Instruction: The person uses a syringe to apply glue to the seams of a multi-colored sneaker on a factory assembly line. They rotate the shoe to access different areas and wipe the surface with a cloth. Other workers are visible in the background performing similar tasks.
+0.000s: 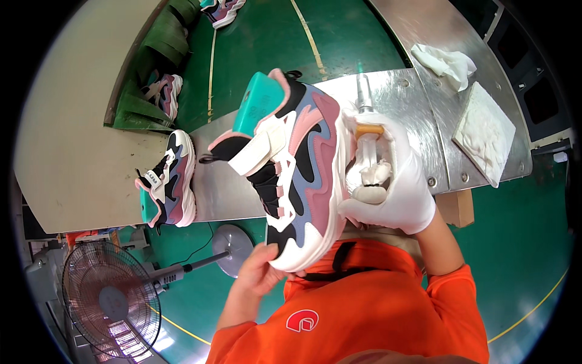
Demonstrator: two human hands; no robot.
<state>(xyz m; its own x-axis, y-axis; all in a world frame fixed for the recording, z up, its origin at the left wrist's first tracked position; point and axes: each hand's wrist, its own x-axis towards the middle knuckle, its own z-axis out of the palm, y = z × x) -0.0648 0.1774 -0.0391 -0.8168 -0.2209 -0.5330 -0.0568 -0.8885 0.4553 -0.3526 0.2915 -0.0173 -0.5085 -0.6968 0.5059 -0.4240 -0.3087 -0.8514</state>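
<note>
A multicoloured sneaker (pixel 318 170) in purple, blue, black, pink and white is held up in front of me, its toe toward me. My bare left hand (pixel 259 272) grips it by the toe. A turquoise insert sits in the shoe's opening. On the other side of the shoe, my right hand (pixel 407 188), in a white glove, is curled around a clear syringe (pixel 364 97) with an orange-yellow finger flange and white wrapping on its lower part. The syringe tip points away from me. The glove is close against the sole; whether they touch, I cannot tell.
A similar sneaker (pixel 173 179) lies left on the metal table (pixel 212 203). Two more shoes are on the green conveyor (pixel 260 48), beyond. A white cloth (pixel 445 64) and a square slab with a whitish, crumpled surface (pixel 485 133) lie right. A standing fan (pixel 112 303) is at lower left.
</note>
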